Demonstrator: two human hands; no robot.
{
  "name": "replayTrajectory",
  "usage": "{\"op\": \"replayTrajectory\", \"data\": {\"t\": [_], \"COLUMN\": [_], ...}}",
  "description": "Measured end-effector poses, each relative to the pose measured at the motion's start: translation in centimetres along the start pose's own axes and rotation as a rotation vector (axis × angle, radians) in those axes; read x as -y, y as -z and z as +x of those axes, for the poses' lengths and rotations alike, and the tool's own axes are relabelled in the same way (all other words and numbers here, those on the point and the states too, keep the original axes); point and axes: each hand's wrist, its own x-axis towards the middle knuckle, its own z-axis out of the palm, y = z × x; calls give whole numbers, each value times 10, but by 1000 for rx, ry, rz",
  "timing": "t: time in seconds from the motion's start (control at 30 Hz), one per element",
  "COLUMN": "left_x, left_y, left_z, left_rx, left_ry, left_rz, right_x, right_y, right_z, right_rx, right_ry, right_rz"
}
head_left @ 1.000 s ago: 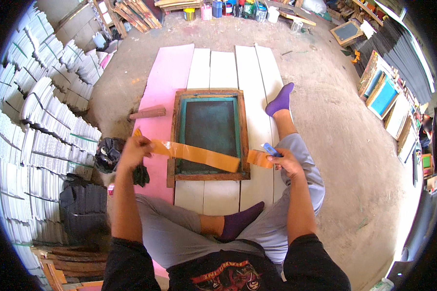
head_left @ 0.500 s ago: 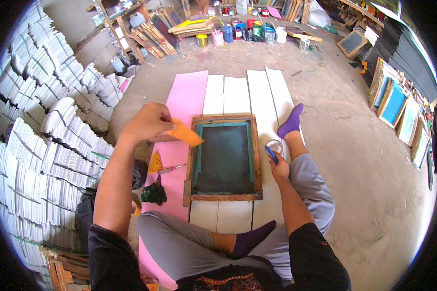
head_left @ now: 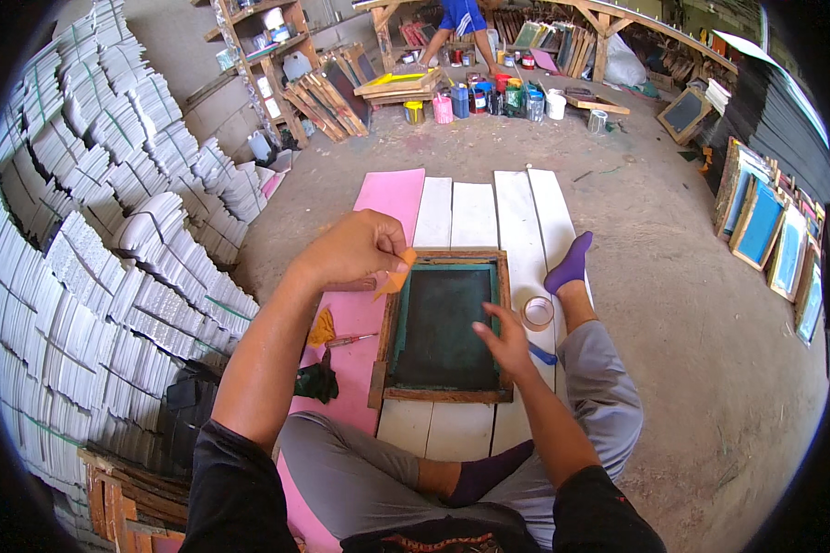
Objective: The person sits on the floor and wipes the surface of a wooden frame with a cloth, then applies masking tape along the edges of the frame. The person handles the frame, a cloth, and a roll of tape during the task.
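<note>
Pinched in my left hand (head_left: 364,247) is an orange strip (head_left: 395,279), tape by its look, above the upper left corner of a wooden silk-screen frame (head_left: 502,276). The frame lies flat, with dark green mesh (head_left: 441,318) inside. My right hand (head_left: 509,343) is empty, its thumb and fingers apart over the frame's right side. Just right of that hand are a roll of tape (head_left: 537,312) and a blue tool (head_left: 542,354), perhaps a cutter, on the white boards. Left of the frame lie a red-handled screwdriver (head_left: 350,340), a yellow cloth (head_left: 322,327) and a dark green rag (head_left: 317,380).
Pink and white boards (head_left: 392,189) lie beneath the frame. Stacked white bundles (head_left: 111,286) rise along the left. Paint pots (head_left: 503,100) stand at the back, where a person in blue shorts (head_left: 463,18) is. More screen frames (head_left: 761,221) lean at the right.
The blue tool has left my right hand and lies on the boards. That hand has opened and moved over the frame's right edge. My left hand has moved right with the orange strip.
</note>
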Motion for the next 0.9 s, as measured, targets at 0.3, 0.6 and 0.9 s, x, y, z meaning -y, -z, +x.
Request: {"op": "replayTrajectory", "data": {"t": [0.3,0.6,0.9], "left_x": [-32,3,94], "left_y": [-7,8,-38], "left_z": [-36,-66,-88], "left_rx": [198,44,-273], "left_ry": [-77,-76,67], "left_rz": [-120,-338,-415], "right_x": [129,84,35], "right_y": [-20,-19,23], "right_z": [53,5,-37], "right_rx": [462,592,233], "right_ry": [162,-129,-415], "right_rz": [784,647,586]}}
